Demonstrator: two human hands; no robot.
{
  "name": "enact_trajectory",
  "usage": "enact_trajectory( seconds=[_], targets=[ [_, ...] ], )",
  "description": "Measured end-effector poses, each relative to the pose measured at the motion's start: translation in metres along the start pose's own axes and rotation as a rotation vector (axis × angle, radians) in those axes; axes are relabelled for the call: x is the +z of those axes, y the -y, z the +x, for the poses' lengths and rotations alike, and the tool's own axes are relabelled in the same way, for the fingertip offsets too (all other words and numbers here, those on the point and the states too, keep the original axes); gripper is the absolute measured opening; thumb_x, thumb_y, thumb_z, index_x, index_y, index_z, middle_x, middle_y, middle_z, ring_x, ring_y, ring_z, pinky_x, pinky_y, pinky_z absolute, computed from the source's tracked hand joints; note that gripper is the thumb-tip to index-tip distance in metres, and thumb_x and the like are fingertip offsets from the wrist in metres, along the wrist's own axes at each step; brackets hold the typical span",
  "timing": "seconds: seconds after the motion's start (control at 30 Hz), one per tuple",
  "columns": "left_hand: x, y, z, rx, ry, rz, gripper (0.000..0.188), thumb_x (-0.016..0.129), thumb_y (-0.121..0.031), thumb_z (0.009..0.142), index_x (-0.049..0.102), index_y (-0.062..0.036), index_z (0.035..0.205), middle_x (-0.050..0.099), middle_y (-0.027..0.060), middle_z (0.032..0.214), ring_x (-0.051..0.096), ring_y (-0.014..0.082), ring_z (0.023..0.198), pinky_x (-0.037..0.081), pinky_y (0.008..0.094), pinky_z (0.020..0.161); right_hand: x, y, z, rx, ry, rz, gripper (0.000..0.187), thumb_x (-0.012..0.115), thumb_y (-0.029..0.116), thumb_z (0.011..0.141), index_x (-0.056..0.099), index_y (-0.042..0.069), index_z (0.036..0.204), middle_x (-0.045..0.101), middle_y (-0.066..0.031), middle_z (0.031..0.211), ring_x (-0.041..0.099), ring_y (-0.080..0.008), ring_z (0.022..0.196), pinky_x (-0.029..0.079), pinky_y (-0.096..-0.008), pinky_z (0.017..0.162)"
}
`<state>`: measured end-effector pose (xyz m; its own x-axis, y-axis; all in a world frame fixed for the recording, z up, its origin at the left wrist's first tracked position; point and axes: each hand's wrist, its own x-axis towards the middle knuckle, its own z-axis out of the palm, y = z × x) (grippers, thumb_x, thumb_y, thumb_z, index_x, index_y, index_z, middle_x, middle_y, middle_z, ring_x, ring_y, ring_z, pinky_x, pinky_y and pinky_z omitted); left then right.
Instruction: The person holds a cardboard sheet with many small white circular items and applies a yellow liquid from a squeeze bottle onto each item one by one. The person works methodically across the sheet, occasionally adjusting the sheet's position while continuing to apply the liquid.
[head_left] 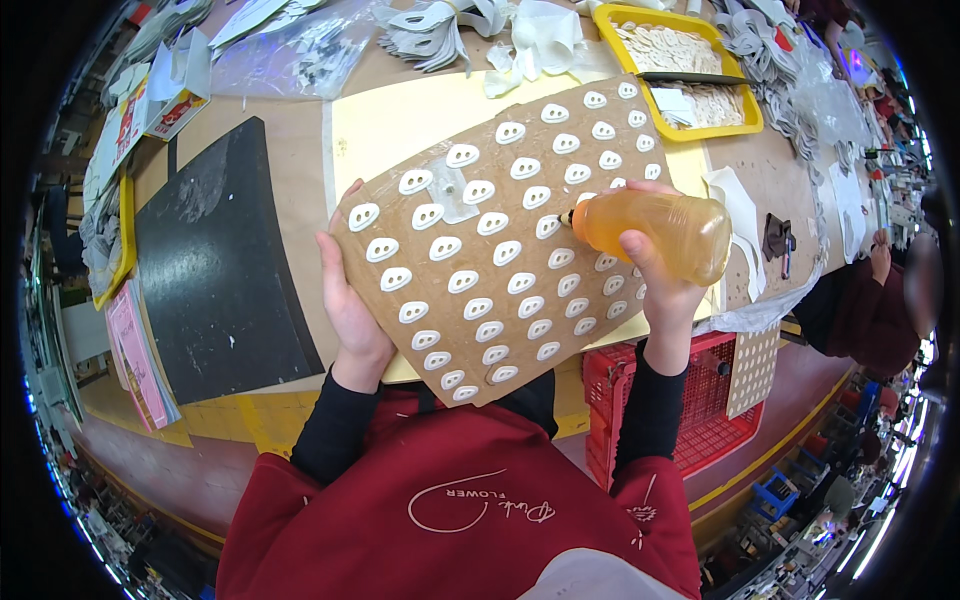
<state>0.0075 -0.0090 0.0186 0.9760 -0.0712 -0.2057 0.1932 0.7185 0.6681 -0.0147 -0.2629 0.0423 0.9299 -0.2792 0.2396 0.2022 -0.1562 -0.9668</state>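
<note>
A brown cardboard sheet [385, 325] carries rows of small white rounded pieces, each with two holes. My left hand [352, 310] grips its left edge, with the thumb along the front side and the other fingers partly behind. In my right hand [660, 262] is a squeeze bottle [665, 232] of amber liquid, lying nearly on its side. The bottle's orange cap and dark-tipped nozzle point left, at a white piece [548, 226] near the middle of the sheet. Whether the tip touches that piece, I cannot tell.
A black board [225, 270] lies at left on the table. Two yellow trays [752, 122] of small white pieces stand at the far right. Below the table edge at right is a red crate [600, 400] with another dotted sheet [752, 372]. A person [865, 310] is at the right.
</note>
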Motion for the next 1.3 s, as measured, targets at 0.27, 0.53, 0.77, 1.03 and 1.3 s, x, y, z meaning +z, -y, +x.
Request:
enact_trajectory(
  seconds=[0.27, 0.53, 0.77, 1.03, 1.3],
  targets=[
    [0.0, 0.0, 0.001, 0.021, 0.0, 0.019, 0.057, 0.024, -0.047, 0.102, 0.033, -0.0086, 0.142, 0.043, 0.0124, 0.14, 0.045, 0.0249, 0.127, 0.04, 0.0399, 0.105, -0.004, -0.006, -0.005, 0.043, 0.043, 0.112, 0.046, 0.079, 0.007, 0.074, 0.057, 0.0, 0.114, 0.063, -0.0101, 0.113, 0.062, -0.0166, 0.098, 0.051, -0.0299, 0.085],
    [0.002, 0.001, 0.002, 0.02, -0.056, 0.017, 0.057, 0.024, -0.047, 0.102, 0.034, -0.0085, 0.142, 0.042, 0.0119, 0.141, 0.044, 0.0251, 0.128, 0.039, 0.0399, 0.105, -0.001, -0.014, -0.009, 0.051, 0.017, 0.482, 0.055, 0.067, 0.035, 0.082, 0.052, -0.003, 0.119, 0.063, -0.0162, 0.105, 0.064, -0.0259, 0.095, 0.053, -0.0344, 0.08],
    [0.002, -0.001, 0.001, 0.018, -0.03, 0.026, 0.056, 0.024, -0.046, 0.102, 0.033, -0.0086, 0.142, 0.042, 0.0122, 0.14, 0.045, 0.0254, 0.127, 0.04, 0.0406, 0.105, 0.003, -0.013, -0.002, 0.003, -0.117, 0.295, 0.055, 0.067, 0.032, 0.084, 0.049, -0.002, 0.123, 0.061, -0.0174, 0.111, 0.063, -0.0292, 0.101, 0.051, -0.0386, 0.087],
    [0.0, 0.0, 0.001, 0.027, -0.016, 0.081, 0.059, 0.021, -0.05, 0.101, 0.031, -0.0082, 0.142, 0.04, 0.0143, 0.14, 0.043, 0.0269, 0.129, 0.04, 0.0429, 0.105, 0.011, -0.022, -0.01, -0.064, 0.075, 0.317, 0.059, 0.078, 0.021, 0.078, 0.047, 0.001, 0.125, 0.059, -0.0176, 0.12, 0.056, -0.0273, 0.115, 0.047, -0.0398, 0.097],
    [-0.001, -0.001, 0.001, 0.009, -0.003, 0.011, 0.056, 0.023, -0.047, 0.102, 0.032, -0.0088, 0.142, 0.043, 0.0124, 0.139, 0.044, 0.026, 0.129, 0.04, 0.0409, 0.105, 0.013, -0.02, -0.009, -0.112, 0.166, 0.252, 0.061, 0.082, 0.022, 0.074, 0.051, 0.001, 0.123, 0.061, -0.0168, 0.119, 0.058, -0.0256, 0.112, 0.049, -0.0393, 0.094]
  ],
)
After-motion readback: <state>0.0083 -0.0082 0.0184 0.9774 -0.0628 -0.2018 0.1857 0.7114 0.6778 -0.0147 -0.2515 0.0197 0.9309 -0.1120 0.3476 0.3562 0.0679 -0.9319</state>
